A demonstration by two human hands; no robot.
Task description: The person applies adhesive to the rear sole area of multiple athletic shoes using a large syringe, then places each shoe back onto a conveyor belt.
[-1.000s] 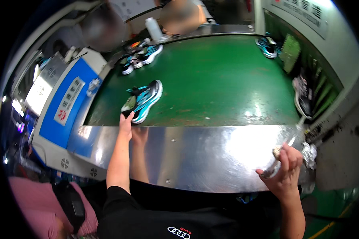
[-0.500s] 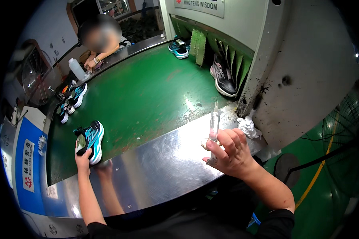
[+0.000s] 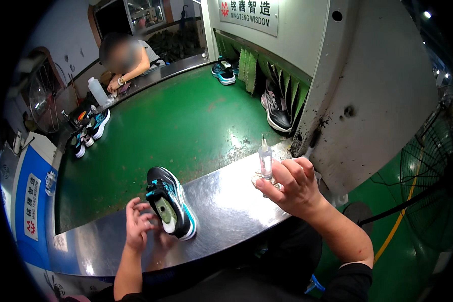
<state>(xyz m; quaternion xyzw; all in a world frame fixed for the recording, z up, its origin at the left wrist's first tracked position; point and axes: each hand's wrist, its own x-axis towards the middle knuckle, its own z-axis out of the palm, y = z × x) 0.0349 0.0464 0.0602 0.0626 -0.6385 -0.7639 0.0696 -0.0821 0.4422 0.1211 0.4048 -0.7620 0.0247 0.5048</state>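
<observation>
A black, blue and white running shoe [image 3: 178, 204] stands at the front of the bench, partly over the metal edge strip. A green last fills its opening, and its heel faces me. Just left of the heel is my left hand [image 3: 140, 225], its fingers apart and slightly bent, holding nothing. My right hand [image 3: 294, 189] grips a clear syringe [image 3: 266, 163] upright, its thin tip pointing up. Some crumpled pale material shows by the fingers at its lower end, which they partly hide.
Along the green conveyor belt [image 3: 136, 156] runs a metal strip [image 3: 226, 196]. A black shoe [image 3: 277, 110] and a blue one [image 3: 223, 73] lie by the machine's green flaps [image 3: 247, 70]. More shoes [image 3: 100, 123] and a white bottle [image 3: 97, 91] line the left edge. A person [image 3: 141, 63] leans opposite.
The shoe has moved right and turned, from my left hand's hold to standing on the bench. My left hand has let go of it. The syringe stays in my right hand, slightly lower.
</observation>
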